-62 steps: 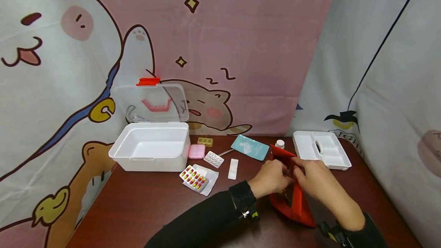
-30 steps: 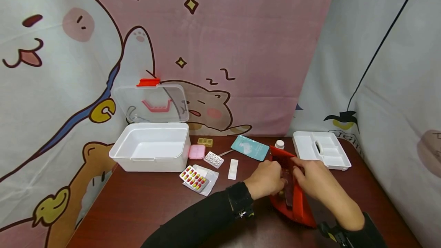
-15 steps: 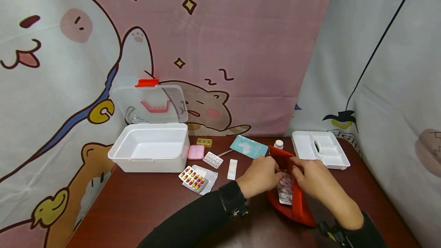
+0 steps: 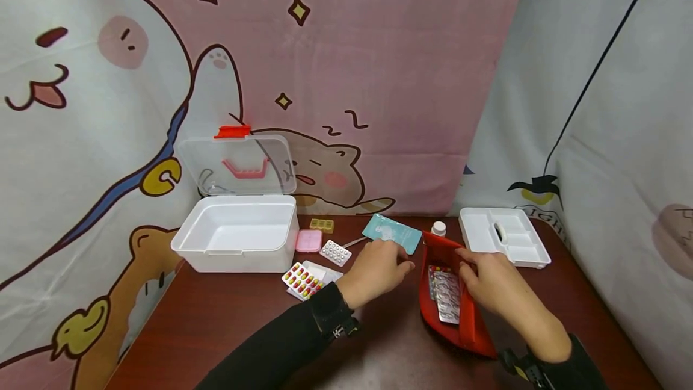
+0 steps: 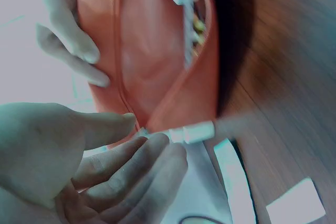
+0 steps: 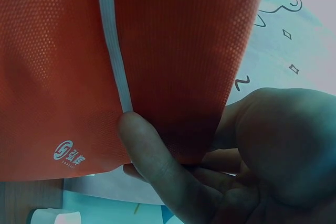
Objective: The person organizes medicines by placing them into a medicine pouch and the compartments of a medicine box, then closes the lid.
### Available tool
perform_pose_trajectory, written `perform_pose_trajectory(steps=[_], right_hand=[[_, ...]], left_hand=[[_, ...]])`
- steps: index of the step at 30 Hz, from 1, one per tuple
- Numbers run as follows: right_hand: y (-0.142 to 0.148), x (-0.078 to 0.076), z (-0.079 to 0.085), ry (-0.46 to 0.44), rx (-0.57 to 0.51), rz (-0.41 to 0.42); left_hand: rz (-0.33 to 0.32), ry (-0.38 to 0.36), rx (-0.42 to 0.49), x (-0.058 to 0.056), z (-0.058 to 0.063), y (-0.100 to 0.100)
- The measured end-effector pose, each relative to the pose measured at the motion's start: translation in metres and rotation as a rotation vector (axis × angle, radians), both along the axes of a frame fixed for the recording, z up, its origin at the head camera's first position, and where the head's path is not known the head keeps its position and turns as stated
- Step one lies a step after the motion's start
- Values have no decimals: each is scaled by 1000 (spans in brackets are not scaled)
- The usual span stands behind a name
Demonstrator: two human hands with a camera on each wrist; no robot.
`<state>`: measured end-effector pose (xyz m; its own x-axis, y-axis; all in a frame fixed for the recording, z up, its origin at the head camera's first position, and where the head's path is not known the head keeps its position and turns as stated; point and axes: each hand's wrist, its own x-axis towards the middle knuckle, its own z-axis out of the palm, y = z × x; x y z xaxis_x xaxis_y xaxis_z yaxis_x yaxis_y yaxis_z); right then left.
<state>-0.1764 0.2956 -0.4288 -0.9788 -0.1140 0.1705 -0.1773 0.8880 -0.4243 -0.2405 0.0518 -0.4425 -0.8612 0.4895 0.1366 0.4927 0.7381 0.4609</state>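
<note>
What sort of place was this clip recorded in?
Probably an indoor corner set up for recording: wrinkled cartoon-print cloth hangs directly behind the reddish-brown table, and black wrist straps are worn on both arms.

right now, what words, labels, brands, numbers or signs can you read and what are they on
"弘辉", as it appears, beside a round logo on the red pouch; the line beneath is too small to read.
"IGH", low on the backdrop cloth; neighbouring letters unclear.
"Z"-like marks, two, above the drawn cat.
Teal packet: any print too small to read.
</note>
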Motion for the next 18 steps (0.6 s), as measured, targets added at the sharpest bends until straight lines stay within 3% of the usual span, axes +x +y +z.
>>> perform_pose_trajectory(steps=[5, 13, 18], right_hand=[[0, 1, 1, -7, -3, 1], [0, 0, 0, -14, -11, 4], [-1, 1, 0, -7, -2, -2]], left_hand=[[28, 50, -32, -12, -6, -22], [58, 12, -15, -28, -16, -50], [58, 26, -44, -33, -24, -58]])
